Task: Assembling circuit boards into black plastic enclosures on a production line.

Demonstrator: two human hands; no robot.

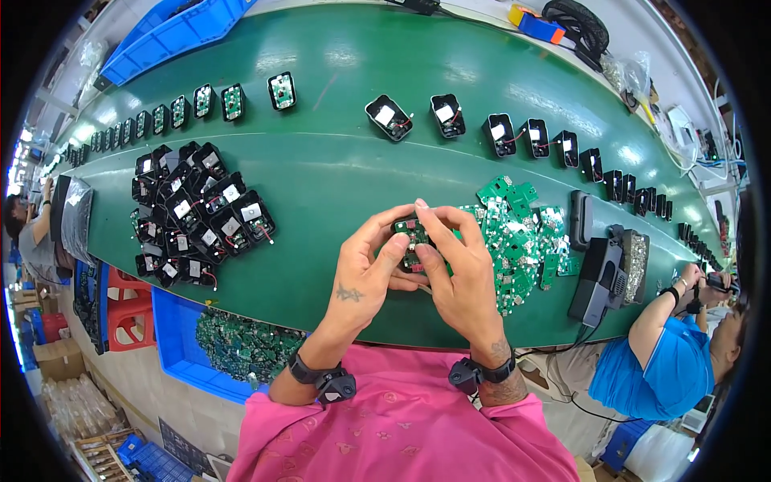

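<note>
left fingers and right fingers hold a green circuit board.

Wore a pink shirt with faint motifs, black wristbands with boxy devices behind both hands; bore dark tattoos.

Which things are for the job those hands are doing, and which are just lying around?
Probably for the job:
black case with green board, held by the left hand and right hand
loose green boards
heaped black cases

Probably just lying around:
red stool
cardboard box
</note>
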